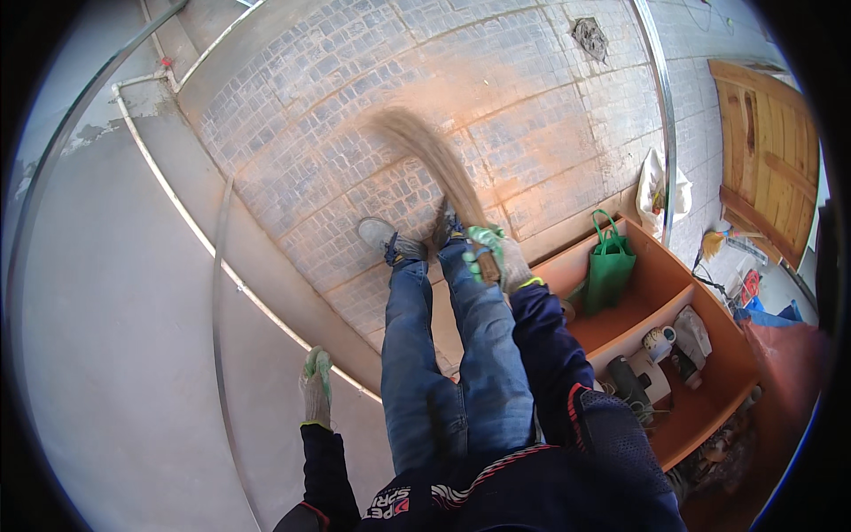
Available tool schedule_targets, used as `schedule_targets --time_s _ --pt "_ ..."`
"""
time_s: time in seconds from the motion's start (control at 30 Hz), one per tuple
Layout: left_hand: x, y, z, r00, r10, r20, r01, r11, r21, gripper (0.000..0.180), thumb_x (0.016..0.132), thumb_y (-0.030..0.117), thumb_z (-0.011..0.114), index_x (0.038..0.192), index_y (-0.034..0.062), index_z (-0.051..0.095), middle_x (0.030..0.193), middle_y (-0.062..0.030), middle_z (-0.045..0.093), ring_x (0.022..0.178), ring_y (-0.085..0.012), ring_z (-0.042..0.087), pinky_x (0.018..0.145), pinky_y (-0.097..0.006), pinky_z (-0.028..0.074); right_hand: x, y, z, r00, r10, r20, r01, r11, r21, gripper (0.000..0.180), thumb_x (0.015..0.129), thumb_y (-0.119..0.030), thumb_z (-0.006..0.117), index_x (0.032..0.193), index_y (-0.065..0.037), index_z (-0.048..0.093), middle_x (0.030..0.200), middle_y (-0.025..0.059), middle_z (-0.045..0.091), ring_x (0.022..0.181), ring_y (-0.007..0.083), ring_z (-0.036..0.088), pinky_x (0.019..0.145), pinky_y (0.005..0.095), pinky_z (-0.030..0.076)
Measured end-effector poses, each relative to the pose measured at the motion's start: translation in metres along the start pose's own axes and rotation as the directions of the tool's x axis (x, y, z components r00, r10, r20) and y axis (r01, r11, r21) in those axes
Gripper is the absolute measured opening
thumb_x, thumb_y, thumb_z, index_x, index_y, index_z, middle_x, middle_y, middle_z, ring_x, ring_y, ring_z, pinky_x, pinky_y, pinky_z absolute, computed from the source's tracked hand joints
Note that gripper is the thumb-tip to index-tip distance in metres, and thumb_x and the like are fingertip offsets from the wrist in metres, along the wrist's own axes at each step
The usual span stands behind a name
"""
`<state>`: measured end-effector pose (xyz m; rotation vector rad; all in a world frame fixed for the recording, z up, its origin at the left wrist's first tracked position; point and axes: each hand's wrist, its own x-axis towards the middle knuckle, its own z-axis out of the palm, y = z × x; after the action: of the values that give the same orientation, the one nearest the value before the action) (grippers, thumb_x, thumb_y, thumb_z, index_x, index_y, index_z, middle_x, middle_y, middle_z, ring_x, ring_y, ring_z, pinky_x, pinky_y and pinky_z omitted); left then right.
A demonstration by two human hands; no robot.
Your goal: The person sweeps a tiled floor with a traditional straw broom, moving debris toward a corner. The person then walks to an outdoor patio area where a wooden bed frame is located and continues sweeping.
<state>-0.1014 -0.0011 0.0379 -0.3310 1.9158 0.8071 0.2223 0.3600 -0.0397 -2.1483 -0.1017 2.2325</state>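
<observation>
A gloved fist wraps the handle end of a blurred brown brush broom (448, 168); that is my right hand (507, 257), beside my right thigh. The broom reaches forward past my right shoe, its far end smeared by motion over orange-brown dust (505, 84) on the paving (310, 97). My left hand (316, 379), in a grey-and-green glove, hangs at the left beside a white pipe (213, 253). Its fingers are curled in, and nothing shows in them.
An orange-brown open box (567, 275) on the right holds a green bag (610, 270), a paper-like roll (659, 341) and other items. Behind it stand a white sack (660, 195), a metal post (654, 80) and a wooden panel (771, 151). A dark crumpled scrap (589, 38) lies far off.
</observation>
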Motion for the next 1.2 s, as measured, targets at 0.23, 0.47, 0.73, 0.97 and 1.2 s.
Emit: schedule_targets --time_s 0.23,0.47,0.73,0.97,1.2 --pt "0.009 -0.021 -0.003 0.997 -0.065 -0.043 0.067 0.997 0.040 0.039 0.101 0.017 0.069 0.133 -0.0031 0.064 0.113 -0.0037 0.069 0.100 -0.0132 0.064 0.090 -0.028 0.052 -0.069 -0.003 -0.017 0.997 -0.051 0.059 0.057 0.993 -0.101 0.037 0.093 -0.027 0.076 0.125 -0.013 0.061 0.075 0.0103 0.068 0.051 0.0206 0.064 0.042 0.0341 0.053" --pt "0.011 -0.027 -0.008 1.000 0.010 -0.028 -0.004 0.978 0.208 0.032 0.102 0.021 0.069 0.126 -0.0007 0.068 0.104 -0.0012 0.068 0.094 -0.0115 0.061 0.086 -0.026 0.050 0.024 0.027 0.115 0.953 0.082 0.290 0.025 0.938 -0.346 0.049 0.090 -0.027 0.080 0.131 -0.010 0.060 0.072 0.0088 0.068 0.050 0.0212 0.065 0.042 0.0359 0.054" --pt "0.018 -0.004 -0.030 0.999 0.026 -0.047 -0.022 0.996 0.083 0.029 0.102 0.021 0.070 0.123 0.0007 0.070 0.104 -0.0004 0.068 0.092 -0.0108 0.061 0.083 -0.026 0.050 -0.001 -0.006 -0.046 0.981 -0.097 -0.165 0.078 0.990 -0.118 0.029 0.095 -0.029 0.073 0.117 -0.015 0.062 0.077 0.0134 0.069 0.052 0.0249 0.064 0.042 0.0394 0.053" --pt "0.026 -0.018 -0.046 1.000 -0.022 -0.010 0.024 0.953 0.302 0.026 0.101 0.018 0.069 0.122 0.0015 0.071 0.099 0.0003 0.068 0.090 -0.0096 0.060 0.081 -0.025 0.049 -0.071 0.024 0.038 0.952 -0.089 0.293 0.136 0.980 -0.144 0.055 0.096 -0.024 0.074 0.146 -0.016 0.052 0.075 0.0051 0.066 0.050 0.0164 0.062 0.042 0.0300 0.051" --pt "0.031 0.009 -0.072 0.998 -0.008 -0.064 0.014 0.995 0.095 0.027 0.102 0.017 0.067 0.124 0.0014 0.070 0.103 -0.0005 0.069 0.091 -0.0111 0.062 0.082 -0.027 0.051 0.041 0.018 0.189 0.922 0.012 0.387 0.133 0.929 -0.345 0.044 0.091 -0.028 0.078 0.126 -0.008 0.062 0.074 0.0108 0.067 0.053 0.0204 0.065 0.045 0.0358 0.053"
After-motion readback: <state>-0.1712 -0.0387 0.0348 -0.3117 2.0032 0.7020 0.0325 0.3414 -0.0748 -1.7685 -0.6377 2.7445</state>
